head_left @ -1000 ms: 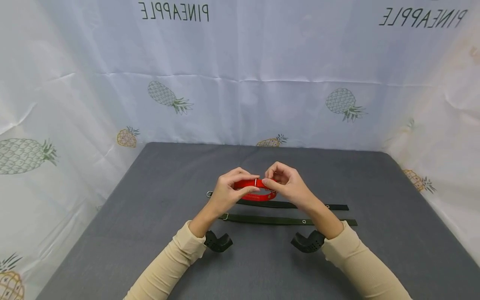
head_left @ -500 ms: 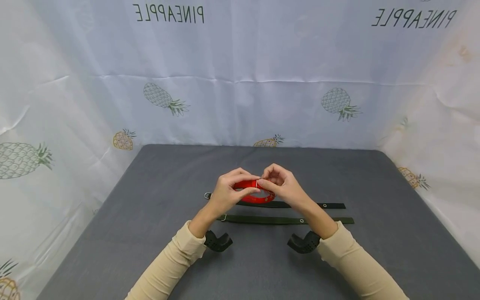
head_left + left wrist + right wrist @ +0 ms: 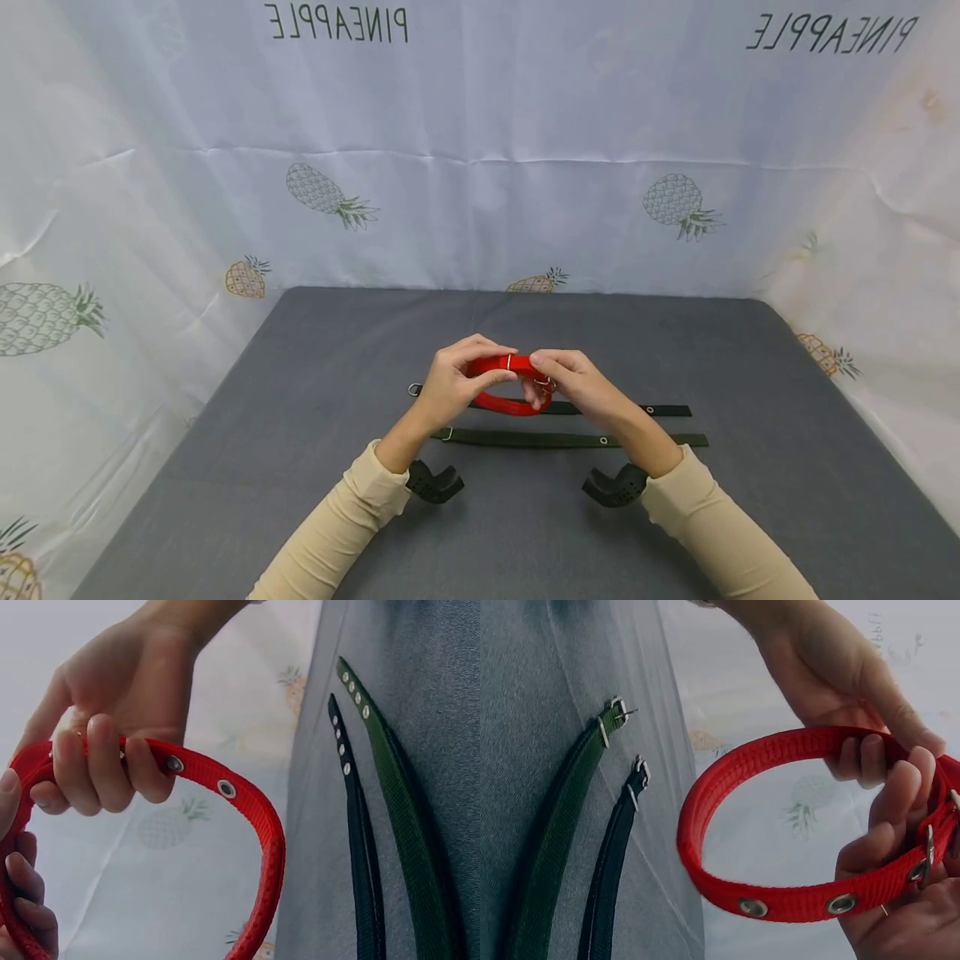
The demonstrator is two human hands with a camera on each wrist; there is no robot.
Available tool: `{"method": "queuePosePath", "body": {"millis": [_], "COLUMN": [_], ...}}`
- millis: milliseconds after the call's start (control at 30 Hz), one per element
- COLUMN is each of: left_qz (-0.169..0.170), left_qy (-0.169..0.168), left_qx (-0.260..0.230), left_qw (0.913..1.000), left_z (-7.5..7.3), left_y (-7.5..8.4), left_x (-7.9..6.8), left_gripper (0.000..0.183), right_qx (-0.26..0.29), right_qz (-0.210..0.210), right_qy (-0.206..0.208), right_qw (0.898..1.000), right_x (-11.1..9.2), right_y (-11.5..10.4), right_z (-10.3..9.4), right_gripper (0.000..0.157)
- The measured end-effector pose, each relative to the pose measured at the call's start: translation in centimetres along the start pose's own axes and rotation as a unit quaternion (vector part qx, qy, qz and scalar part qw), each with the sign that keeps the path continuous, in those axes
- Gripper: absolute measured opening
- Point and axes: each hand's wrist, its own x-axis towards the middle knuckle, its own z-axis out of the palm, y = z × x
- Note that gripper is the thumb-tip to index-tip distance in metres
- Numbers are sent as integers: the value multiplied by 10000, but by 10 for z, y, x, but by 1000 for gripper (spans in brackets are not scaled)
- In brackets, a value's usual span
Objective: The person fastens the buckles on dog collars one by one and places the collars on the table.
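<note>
A red dog collar (image 3: 512, 407) with metal eyelets is bent into a closed loop and held above the table between both hands. On its left side, my left hand (image 3: 452, 377) pinches the strap between thumb and fingers, beside a metal keeper loop. My right hand (image 3: 583, 382) grips the other side near the buckle, thumb on top and fingers reaching inside the loop. Seen from the right wrist, a ring and part of the buckle (image 3: 954, 801) sit by the right fingers (image 3: 896, 791). In the left wrist view, fingers wrap the eyeleted strap (image 3: 259, 810).
Two more collars lie stretched out on the grey table (image 3: 337, 350): a black one (image 3: 671, 411) behind and a dark green one (image 3: 517, 438) nearer me. Each has a buckle at the left and eyelets at the right. A pineapple-print curtain (image 3: 480, 217) surrounds the table.
My right hand has drawn slightly right, away from the keeper loop, and its fingers now reach lower inside the collar. My left hand keeps its pinch almost in place.
</note>
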Motion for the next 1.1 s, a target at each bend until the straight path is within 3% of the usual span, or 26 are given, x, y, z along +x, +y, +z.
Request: {"method": "queuePosePath", "body": {"millis": [267, 467, 900, 1100], "left_qz": [106, 194, 24, -103], "left_qy": [-252, -446, -125, -21], "left_qx": [-23, -91, 10, 24], "left_qw": [9996, 9988, 9999, 9999], "left_z": [2, 3, 0, -6], "left_y": [0, 0, -2, -7], "left_x": [-2, -4, -5, -6], "left_gripper": [29, 27, 29, 30], "right_qx": [-105, -210, -445, -356], "right_qz": [-173, 12, 719, 843], "right_qy": [-131, -169, 62, -47], "right_qw": [9997, 9996, 9964, 9958], "right_x": [1, 0, -3, -5], "right_y": [0, -1, 2, 4], "right_z": [3, 4, 0, -5], "right_gripper": [38, 38, 39, 34]}}
